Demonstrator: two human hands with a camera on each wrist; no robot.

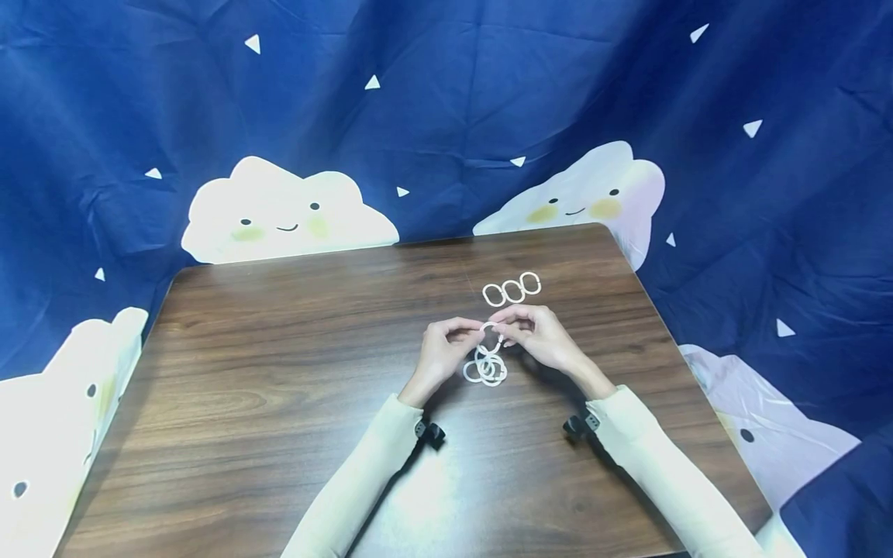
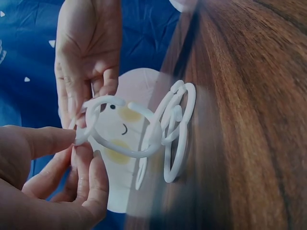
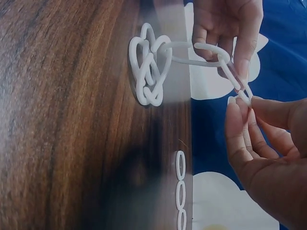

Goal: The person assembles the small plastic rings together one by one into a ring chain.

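Observation:
A white plastic C-shaped ring is held up between both hands, just above the table. My left hand pinches its left side with thumb and fingertips. On the opposite side my right hand pinches the same ring, thumb against fingertips. This ring passes through a second white ring, which hangs down from it and has a small gap in its loop. Below, that second ring meets a bunch of overlapping white rings on the table. Fingertips partly cover the held ring, so its own gap is hard to make out.
Farther back on the wooden table, three white rings lie in a slanted row. A blue curtain with printed clouds hangs behind the table's back edge. Small black devices are strapped at the wrists.

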